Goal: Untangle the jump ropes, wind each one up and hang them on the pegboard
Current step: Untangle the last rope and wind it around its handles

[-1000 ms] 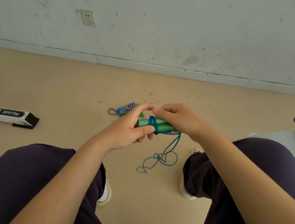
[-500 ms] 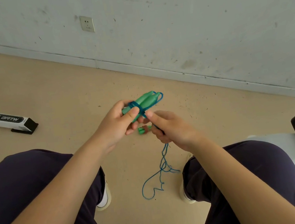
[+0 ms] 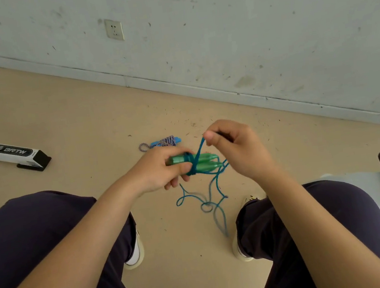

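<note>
Green handles (image 3: 202, 162) sit gripped in the left hand (image 3: 161, 170) above the floor (image 3: 84, 113), while the right hand (image 3: 237, 147) pinches the blue cord (image 3: 200, 146) wrapped round them, slack trailing down.

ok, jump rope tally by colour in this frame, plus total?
Green-handled rope with blue cord: 1, handles gripped in the left hand, cord pinched by the right hand.
Blue-handled rope with blue-and-white braided cord: 1, wound up on the floor.
Total: 2
</note>
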Demonstrator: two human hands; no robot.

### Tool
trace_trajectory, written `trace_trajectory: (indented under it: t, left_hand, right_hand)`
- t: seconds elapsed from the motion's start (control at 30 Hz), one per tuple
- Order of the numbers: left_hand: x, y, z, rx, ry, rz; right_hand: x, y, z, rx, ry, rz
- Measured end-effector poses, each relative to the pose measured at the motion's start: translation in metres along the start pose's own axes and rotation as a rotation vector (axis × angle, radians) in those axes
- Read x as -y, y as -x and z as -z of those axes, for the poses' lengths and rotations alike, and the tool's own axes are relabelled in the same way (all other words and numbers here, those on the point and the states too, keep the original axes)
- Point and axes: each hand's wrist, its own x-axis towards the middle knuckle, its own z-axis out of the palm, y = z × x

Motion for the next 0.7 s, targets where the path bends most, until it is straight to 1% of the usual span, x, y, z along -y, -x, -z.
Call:
trace_trajectory:
  t: [0.07, 0.13, 0.27, 0.57, 0.7]
  left_hand:
    - [-0.007, 0.004, -0.002, 0.104, 0.124, -0.058]
    - [-0.012, 0.006, 0.0, 0.152, 0.186, -0.084]
    - [-0.011, 0.009, 0.0, 0.213, 0.163, -0.069]
    - [-0.017, 0.011, 0.0, 0.207, 0.145, -0.003]
    - [-0.016, 0.009, -0.002, 0.173, -0.007, 0.022]
  right_hand:
    - [-0.006, -0.003, 0.003, -0.084, -0.015, -0.074]
    - [-0.01, -0.004, 0.001, -0.127, -0.028, -0.131]
    - [-0.016, -0.002, -0.008, -0.083, -0.012, -0.17]
    - [-0.02, -0.004, -0.024, -0.09, 0.063, -0.185]
    - [-0.023, -0.005, -0.027, -0.084, 0.107, -0.192]
